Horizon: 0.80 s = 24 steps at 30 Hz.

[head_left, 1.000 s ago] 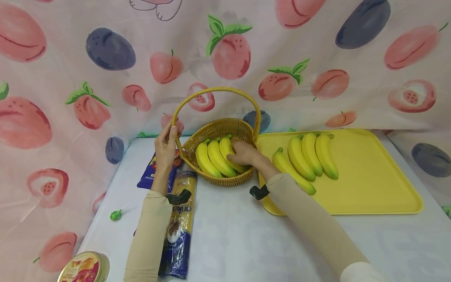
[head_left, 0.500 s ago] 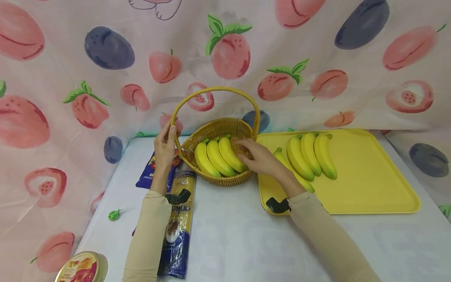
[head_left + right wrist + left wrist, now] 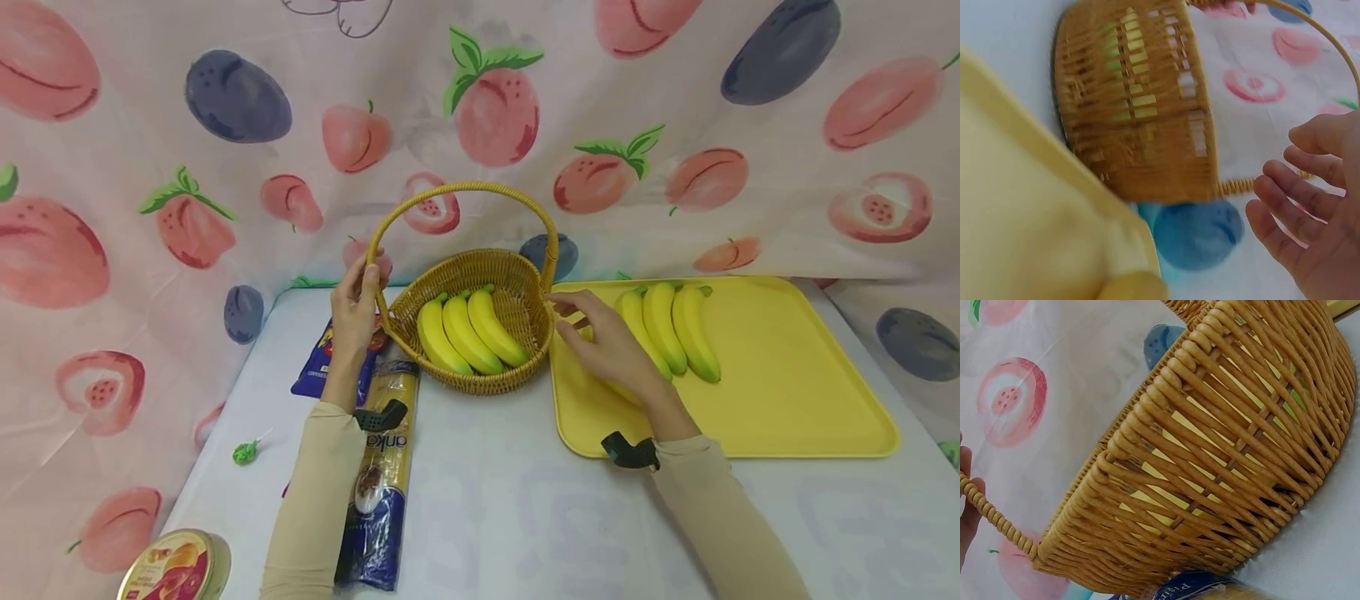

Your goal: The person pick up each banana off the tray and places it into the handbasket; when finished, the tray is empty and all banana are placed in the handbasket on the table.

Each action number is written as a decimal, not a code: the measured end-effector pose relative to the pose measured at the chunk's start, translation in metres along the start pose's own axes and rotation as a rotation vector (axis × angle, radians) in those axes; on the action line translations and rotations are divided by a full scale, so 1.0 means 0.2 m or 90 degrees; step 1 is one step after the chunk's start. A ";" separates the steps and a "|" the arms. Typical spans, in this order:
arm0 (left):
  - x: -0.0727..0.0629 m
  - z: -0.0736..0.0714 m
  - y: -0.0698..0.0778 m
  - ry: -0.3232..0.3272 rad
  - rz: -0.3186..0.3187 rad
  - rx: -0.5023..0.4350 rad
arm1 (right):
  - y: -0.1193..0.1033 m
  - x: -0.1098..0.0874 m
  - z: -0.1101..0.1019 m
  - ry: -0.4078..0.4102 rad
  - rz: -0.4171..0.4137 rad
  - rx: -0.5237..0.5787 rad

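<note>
Gripping a wicker basket (image 3: 480, 384) by its handle (image 3: 480, 187) with the left hand (image 3: 352, 308); holding the right hand (image 3: 611, 346), unclenched, over a tray (image 3: 795, 367), with three bananas (image 3: 468, 337) basketed between both hands, more bananas (image 3: 664, 327) beside the right.

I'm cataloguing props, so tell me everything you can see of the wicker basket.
The basket looks like golden-brown wicker, with openwork walls and a thick, coiled-looking rim. A tall arched handle, wrapped in strands, spans it from side to side. It stands upright on the white table, left of the yellow tray. Three bananas lie side by side inside, leaving bare weave at right. The left hand grips the handle's left side; the right hand is near the right rim, contact unclear.
</note>
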<state>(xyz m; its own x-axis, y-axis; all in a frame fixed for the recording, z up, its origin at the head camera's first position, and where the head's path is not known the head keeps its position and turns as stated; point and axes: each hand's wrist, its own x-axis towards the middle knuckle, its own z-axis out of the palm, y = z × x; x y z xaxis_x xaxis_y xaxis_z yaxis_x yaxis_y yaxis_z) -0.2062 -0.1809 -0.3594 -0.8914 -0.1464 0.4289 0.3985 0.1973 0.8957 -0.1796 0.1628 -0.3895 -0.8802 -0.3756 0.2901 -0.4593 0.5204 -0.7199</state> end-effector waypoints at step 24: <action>0.00 0.01 -0.01 0.008 0.002 0.006 | 0.35 -0.21 -0.34 0.174 0.161 -0.051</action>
<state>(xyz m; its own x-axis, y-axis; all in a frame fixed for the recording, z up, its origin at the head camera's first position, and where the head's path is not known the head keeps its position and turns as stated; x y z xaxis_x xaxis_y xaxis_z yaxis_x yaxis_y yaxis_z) -0.2066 -0.1787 -0.3613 -0.8870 -0.1582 0.4339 0.3998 0.2073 0.8929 -0.1823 0.2671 -0.4098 -0.9613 -0.0151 0.2753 -0.2224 0.6324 -0.7420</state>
